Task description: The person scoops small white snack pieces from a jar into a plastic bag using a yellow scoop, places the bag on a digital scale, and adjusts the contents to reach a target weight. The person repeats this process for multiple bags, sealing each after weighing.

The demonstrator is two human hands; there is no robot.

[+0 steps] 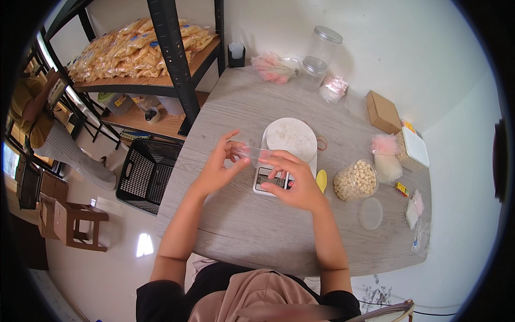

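Note:
Between my two hands, above a white digital kitchen scale (258, 187), a small clear plastic bag (256, 153) is stretched out. My left hand (222, 163) grips its left end with the fingertips. The bag's right end lies under the fingers of my right hand (295, 179), whose thumb is apart over the scale's display. The scale's round white plate (291, 139) has pale residue on it. Right of the scale lies a yellow spoon (321, 181). Farther right, a clear jar (355, 180) holds pale nut-like pieces, with a translucent round lid (371, 213) near it.
Empty jars (322, 48), bundled pink-and-clear bags (275, 68), a cardboard box (383, 112) and a white-lidded container (414, 147) stand along the wall. A black crate (149, 175) and a shelf with bagged snacks (132, 52) are at left; another person (40, 116) stands beyond.

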